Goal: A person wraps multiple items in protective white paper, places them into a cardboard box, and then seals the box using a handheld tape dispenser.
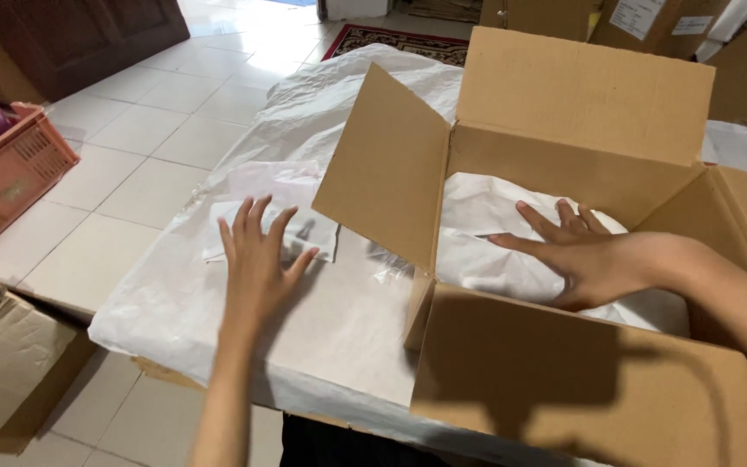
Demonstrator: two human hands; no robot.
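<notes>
— What does the person wear on the arms?
— Nothing: both forearms are bare, with no sleeves in view.
— And on the left hand [257, 259] and the right hand [585, 259]?
— No gloves, rings or watch are visible.

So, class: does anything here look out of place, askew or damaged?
Nothing is damaged or spilled. The open brown cardboard box holds crumpled white wrapping paper under the right hand; the left hand rests on a small white packet.

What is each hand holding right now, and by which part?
Nothing is held. The left hand lies open above a flat white packet; the right hand rests flat on white packing inside the cardboard box.
</notes>
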